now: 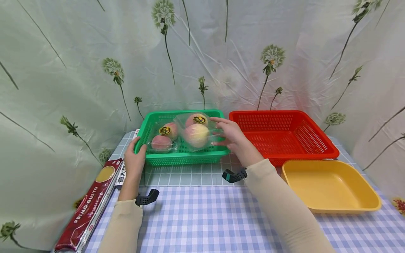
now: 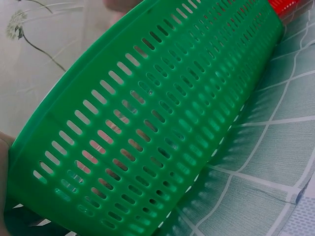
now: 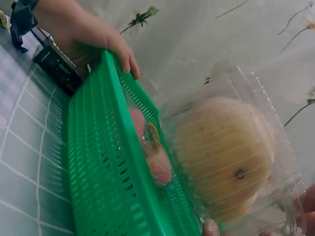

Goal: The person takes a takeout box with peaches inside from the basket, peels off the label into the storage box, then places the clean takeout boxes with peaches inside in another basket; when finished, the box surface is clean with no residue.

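Peach pack (image 1: 197, 135) is tilted over the right half of the green basket (image 1: 181, 160); my right hand (image 1: 233, 137) holds it by its right side, fingers half open; my left hand (image 1: 135, 158) is curled round the basket's left rim; a second pack (image 1: 162, 140) lies inside, at left; the red basket (image 1: 269, 140) stands just beside, on the right.

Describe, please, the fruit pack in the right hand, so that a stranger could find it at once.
Left of the red basket stands the green basket. Over its right part is a tilted clear pack of pink-and-yellow fruit. Unlike the similar pack lying in the basket's left part, this one is gripped by the right hand.
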### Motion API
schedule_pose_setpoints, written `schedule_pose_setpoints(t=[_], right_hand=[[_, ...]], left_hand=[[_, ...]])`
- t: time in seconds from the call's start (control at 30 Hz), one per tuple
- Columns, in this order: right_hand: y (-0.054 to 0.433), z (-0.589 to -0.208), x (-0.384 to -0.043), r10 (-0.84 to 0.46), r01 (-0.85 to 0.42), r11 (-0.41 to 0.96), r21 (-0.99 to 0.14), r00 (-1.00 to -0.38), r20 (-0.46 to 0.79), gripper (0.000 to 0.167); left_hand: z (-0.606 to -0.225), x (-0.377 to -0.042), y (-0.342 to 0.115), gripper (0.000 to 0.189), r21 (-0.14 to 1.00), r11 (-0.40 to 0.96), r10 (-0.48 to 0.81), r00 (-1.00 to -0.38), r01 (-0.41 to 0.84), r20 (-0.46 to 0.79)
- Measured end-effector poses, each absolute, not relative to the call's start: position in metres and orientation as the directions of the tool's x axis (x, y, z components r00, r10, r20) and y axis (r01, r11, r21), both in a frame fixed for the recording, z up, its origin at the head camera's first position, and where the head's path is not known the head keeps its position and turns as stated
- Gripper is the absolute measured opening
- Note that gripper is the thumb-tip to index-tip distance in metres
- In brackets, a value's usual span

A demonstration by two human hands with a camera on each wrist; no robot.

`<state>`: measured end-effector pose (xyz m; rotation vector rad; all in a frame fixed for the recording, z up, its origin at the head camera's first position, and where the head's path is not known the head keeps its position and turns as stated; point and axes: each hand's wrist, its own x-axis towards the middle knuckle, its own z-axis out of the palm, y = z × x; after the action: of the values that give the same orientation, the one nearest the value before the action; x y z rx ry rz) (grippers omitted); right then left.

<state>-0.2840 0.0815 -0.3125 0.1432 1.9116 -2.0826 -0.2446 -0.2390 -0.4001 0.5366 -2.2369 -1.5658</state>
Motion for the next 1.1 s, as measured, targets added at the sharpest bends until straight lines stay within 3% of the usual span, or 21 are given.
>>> schedule_pose_setpoints(t=[0.47, 0.63, 0.83, 1.1], right_hand=[[0.124, -0.320, -0.234, -0.234, 0.147, -0.088, -0.985, -0.964, -0.123, 0.050], [0.145, -0.328, -0.219, -0.289, 0.098, -0.037, -0.995, -0.954, -0.083, 0.045], [0.171, -0.345, -0.208, -0.400, -0.026, 0.010, -1.000, -0.916, 0.020, 0.038], [0.195, -0.373, -0.200, -0.534, -0.128, -0.058, -0.990, -0.834, 0.140, 0.036]], left_hand=[[-0.399, -0.243, -0.238, 0.055, 0.945, 0.310, -0.490, -0.869, -0.102, 0.067], [-0.398, -0.243, -0.238, 0.055, 0.943, 0.315, -0.484, -0.873, -0.104, 0.065], [-0.396, -0.241, -0.239, 0.056, 0.943, 0.311, -0.470, -0.882, -0.120, 0.043], [-0.397, -0.240, -0.243, 0.058, 0.941, 0.327, -0.434, -0.898, -0.083, 0.071]])
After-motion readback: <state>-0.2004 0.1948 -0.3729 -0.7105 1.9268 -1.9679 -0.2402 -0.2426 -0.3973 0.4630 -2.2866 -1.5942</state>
